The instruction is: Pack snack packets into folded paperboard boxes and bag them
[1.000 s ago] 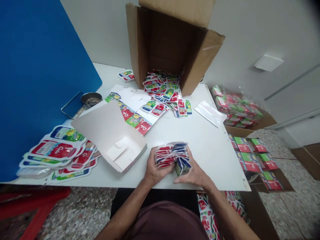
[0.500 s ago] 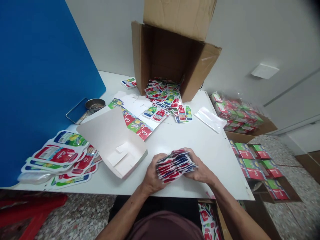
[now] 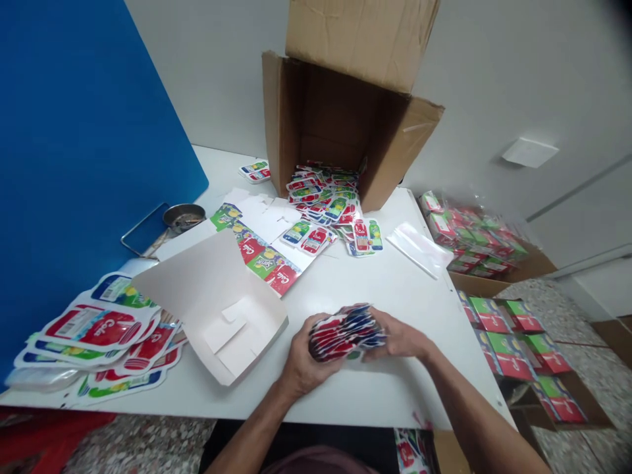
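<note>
We grip a bunched stack of die-cut cola labels [image 3: 345, 333] above the near side of the white table [image 3: 380, 395]. Our left hand [image 3: 307, 355] and right hand [image 3: 397, 339] curl closed around its ends. A folded white card blank [image 3: 222, 309] lies just left; a cardboard box [image 3: 336, 118] stands far off, spilling labels [image 3: 320, 197].

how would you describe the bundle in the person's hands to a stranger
On the white table, right of the folded white card, find the left hand and right hand. Between them is a bundle of red and blue pouches, the only ones held.
</note>
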